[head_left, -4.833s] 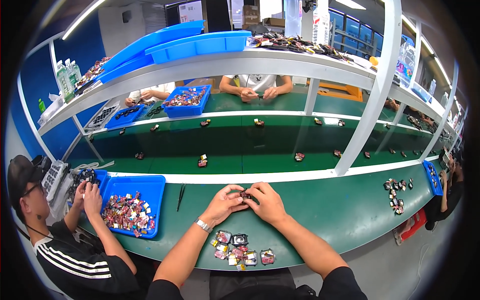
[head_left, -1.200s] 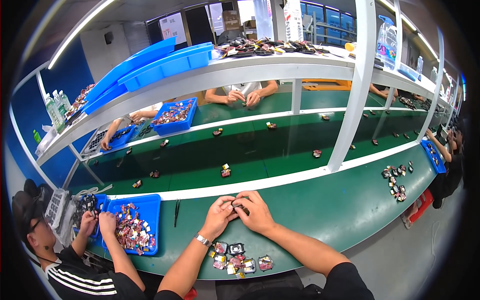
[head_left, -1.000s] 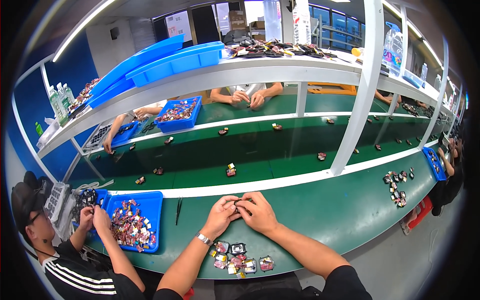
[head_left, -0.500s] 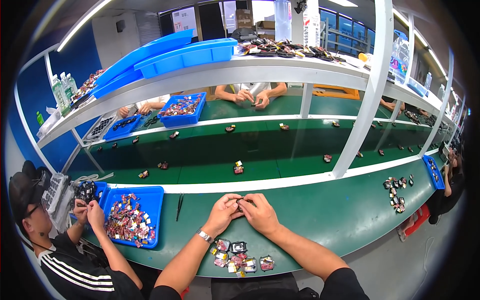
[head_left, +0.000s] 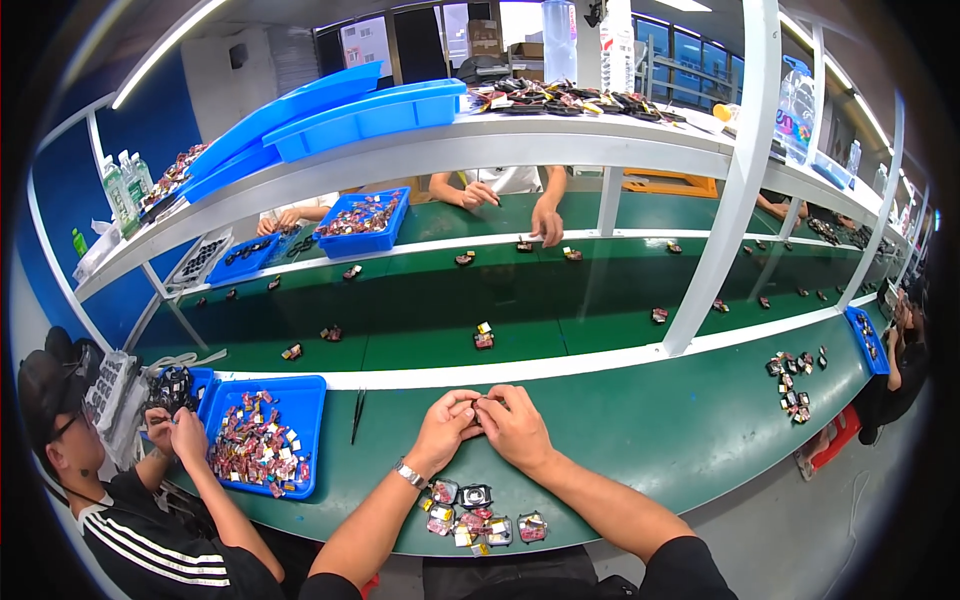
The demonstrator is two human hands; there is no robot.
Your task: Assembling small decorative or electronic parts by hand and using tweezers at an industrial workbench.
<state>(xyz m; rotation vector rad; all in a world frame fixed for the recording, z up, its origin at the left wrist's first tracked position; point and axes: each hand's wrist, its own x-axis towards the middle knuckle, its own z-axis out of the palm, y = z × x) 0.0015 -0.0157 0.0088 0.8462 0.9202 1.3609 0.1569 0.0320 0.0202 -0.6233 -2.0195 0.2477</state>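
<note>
Over the near green bench, my left hand [head_left: 446, 428] and my right hand [head_left: 516, 430] meet with fingertips pinched together. Between them is a small dark part [head_left: 476, 405], mostly hidden by the fingers, so its kind cannot be told. A silver wristwatch is on my left wrist. Below my hands, near the bench's front edge, lies a cluster of small electronic units [head_left: 470, 525] with black frames, red boards and yellow-and-white pieces. A separate unit [head_left: 532, 527] of that sort lies to their right. Black tweezers [head_left: 357, 416] rest to the left of my left hand.
A blue tray [head_left: 318, 440] full of red-and-white modules stands left, beside a co-worker [head_left: 130, 500] handling a small piece. Beyond a white rail, a green conveyor [head_left: 400, 335] carries scattered units. More units [head_left: 795, 385] lie right. A white post [head_left: 725, 190] and overhead shelf [head_left: 560, 150] frame the bench.
The units on the conveyor have shifted slightly right. Across from me, a person's hands have parted, one reaching down over the belt by a dark unit. My hands stay nearly in place.
</note>
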